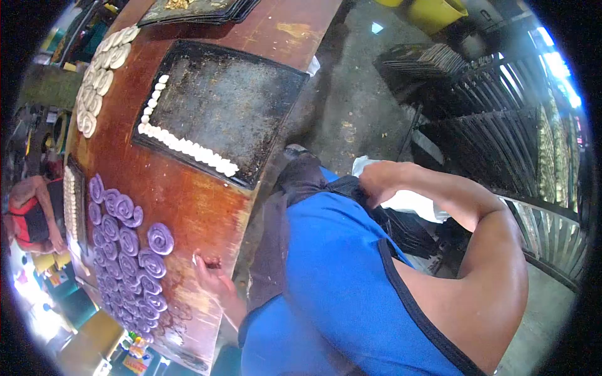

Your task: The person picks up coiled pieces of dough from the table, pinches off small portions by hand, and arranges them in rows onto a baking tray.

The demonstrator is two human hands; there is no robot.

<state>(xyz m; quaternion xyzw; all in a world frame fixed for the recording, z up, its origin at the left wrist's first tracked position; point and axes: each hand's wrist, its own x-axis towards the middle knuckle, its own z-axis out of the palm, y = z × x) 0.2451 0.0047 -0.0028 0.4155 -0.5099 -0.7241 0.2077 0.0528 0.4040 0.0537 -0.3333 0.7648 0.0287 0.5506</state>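
My left hand [216, 283] is low over the edge of the wooden table, its fingers slightly bent and apart, with nothing visible in them. Beside it lie many purple spiral dough rolls [128, 241], one set a little apart. At my hip, my right hand [380, 180] is closed around what looks like a white cloth [414, 205]; its fingertips are partly hidden. A dark baking tray [219, 100] rests farther along the table. Small white dough pieces [188, 146] line two of its sides.
Pale dough spirals [97, 84] lie along the table's [182, 207] far side. Stacked dark trays [194, 9] sit at its top end. Across the table is another person [34, 213] near a filled tray [74, 200]. Metal racks [501, 125] and a yellow bucket [437, 14] stand to the right.
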